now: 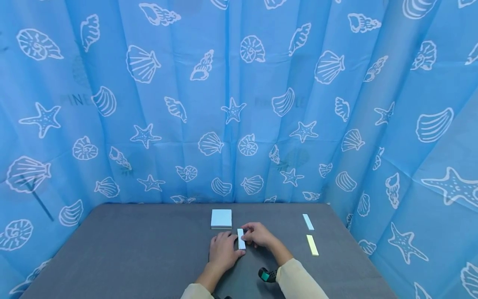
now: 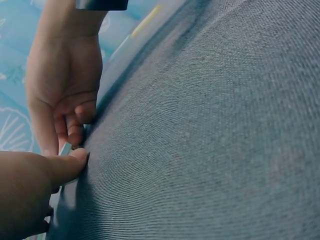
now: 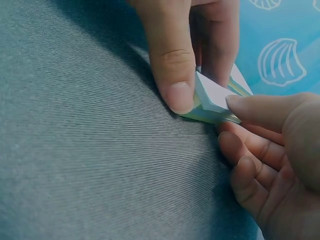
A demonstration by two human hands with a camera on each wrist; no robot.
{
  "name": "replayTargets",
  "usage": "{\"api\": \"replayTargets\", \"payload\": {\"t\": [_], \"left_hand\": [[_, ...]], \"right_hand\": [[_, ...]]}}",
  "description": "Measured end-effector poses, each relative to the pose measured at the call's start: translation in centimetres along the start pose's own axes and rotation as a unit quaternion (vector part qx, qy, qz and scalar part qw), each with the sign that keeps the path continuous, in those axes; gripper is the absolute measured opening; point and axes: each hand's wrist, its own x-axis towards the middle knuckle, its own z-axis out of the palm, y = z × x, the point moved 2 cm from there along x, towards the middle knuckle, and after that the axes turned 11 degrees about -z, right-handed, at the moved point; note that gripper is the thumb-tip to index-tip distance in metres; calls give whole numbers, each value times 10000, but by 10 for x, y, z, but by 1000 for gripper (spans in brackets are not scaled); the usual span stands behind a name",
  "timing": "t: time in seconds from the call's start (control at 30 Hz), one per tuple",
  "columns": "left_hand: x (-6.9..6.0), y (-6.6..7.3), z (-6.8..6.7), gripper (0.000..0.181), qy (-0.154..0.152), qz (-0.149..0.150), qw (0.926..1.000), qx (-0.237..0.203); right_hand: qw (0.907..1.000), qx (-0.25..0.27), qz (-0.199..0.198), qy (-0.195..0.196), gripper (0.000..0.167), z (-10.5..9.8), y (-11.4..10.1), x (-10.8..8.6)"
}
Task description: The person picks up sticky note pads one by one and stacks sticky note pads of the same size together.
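Note:
A narrow pad of sticky notes (image 1: 242,245), white on top, lies on the table between both hands. In the right wrist view the pad (image 3: 212,93) shows a pale green-yellow lower layer, and a top corner looks lifted. My left hand (image 1: 223,251) grips it from the left, thumb at the near end. From the other side my right hand (image 1: 260,236) pinches the pad, its thumb on the top and the other fingers curled beside it. The left wrist view shows little of the pad, mostly hidden by the left thumb (image 2: 67,165).
A square white stack of paper (image 1: 221,218) sits just behind the hands. Off to the right lie a pale blue-white strip (image 1: 308,221) and a yellow strip (image 1: 312,245). The grey cloth-covered table (image 1: 149,249) ends at a blue shell-patterned curtain (image 1: 231,124).

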Motion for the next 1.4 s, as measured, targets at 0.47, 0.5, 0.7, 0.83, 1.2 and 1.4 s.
{"api": "replayTargets", "payload": {"t": [0.47, 0.5, 0.7, 0.83, 1.2, 1.4], "left_hand": [[1, 3, 1, 51, -58, -102, 9999, 0], [0, 3, 1, 51, -53, -100, 9999, 28], [-1, 5, 1, 48, 113, -22, 9999, 49], [-3, 7, 0, 44, 152, -4, 9999, 44], [-7, 7, -2, 15, 546, 346, 9979, -57], [-9, 8, -4, 13, 652, 454, 9968, -20]], "right_hand": [[9996, -112, -34, 244, 35, 3, -2, -6], [9995, -107, -30, 280, 35, 3, -2, -6], [9989, -101, -72, 443, 32, 4, -4, -7], [9989, -57, -52, 467, 31, 5, -3, -7], [9988, -36, 12, 484, 32, 4, -6, -9], [9990, -9, -13, 447, 32, 6, -3, -8]]}}
